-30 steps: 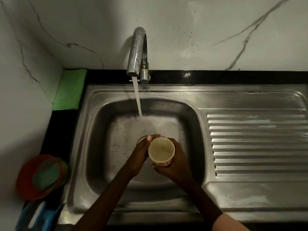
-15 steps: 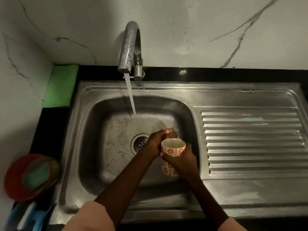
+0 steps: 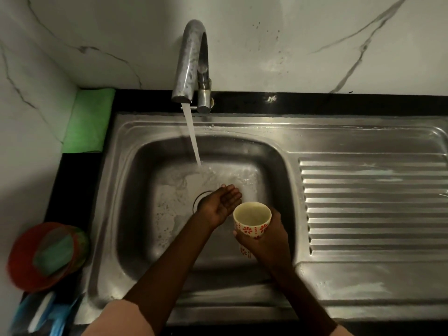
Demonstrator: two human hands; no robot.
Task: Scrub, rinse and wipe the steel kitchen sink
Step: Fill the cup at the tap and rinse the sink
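The steel sink (image 3: 126, 214) has a wet, soapy basin and a ribbed drainboard (image 3: 373, 204) on its right. Water runs from the curved tap (image 3: 191, 64) into the back of the basin. My right hand (image 3: 269, 241) is shut on a white cup with red flowers (image 3: 252, 220), held upright over the basin's right side. My left hand (image 3: 221, 202) is open, palm up and cupped, just left of the cup and over the drain (image 3: 201, 198), touching nothing.
A folded green cloth (image 3: 88, 121) lies on the black counter at the back left corner. A red bowl (image 3: 26, 255) holding a green scrub pad (image 3: 53, 254) sits at the left front, with blue items (image 3: 46, 316) below it. Marble walls close the back and left.
My left hand has come off the cup's rim and opened palm up. The cup has shifted slightly right and stays upright in my right hand.
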